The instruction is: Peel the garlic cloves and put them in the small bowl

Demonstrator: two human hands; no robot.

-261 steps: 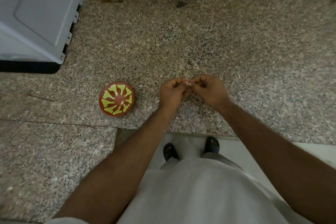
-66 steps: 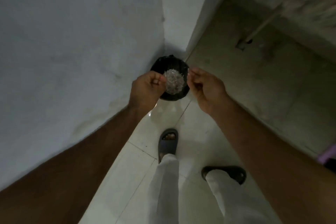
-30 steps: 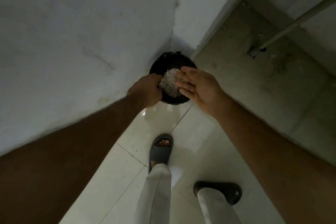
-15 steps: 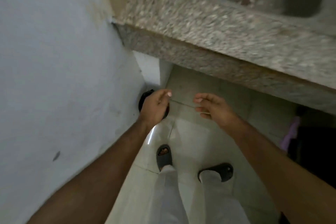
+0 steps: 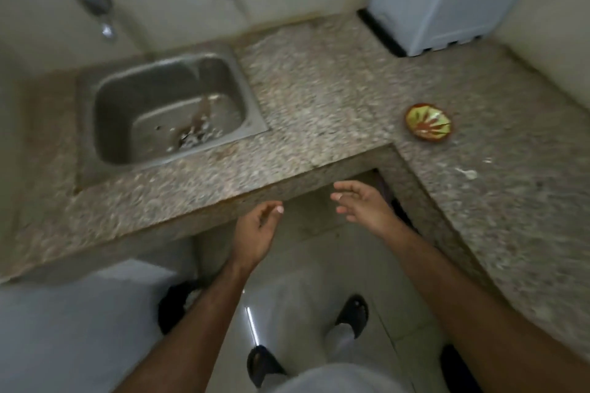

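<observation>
Both hands, left (image 5: 255,233) and right (image 5: 364,206), are loosely open and empty, bowl (image 5: 428,125) far off, looks mostly done.

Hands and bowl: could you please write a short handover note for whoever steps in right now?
Left hand: loosely curled, nothing visible in it, held in front of the counter edge.
Right hand: open, fingers spread, empty.
Small bowl: on the granite counter, to the right, beyond the right hand; its contents are too blurred to tell.
Sink: to the left, with some debris near the drain.
Small pale scraps lie on the counter near the bowl.
Done: cannot confirm any peeled cloves.
Left: no garlic is in view; find the cloves, peel them, put them in the bowl.
</observation>
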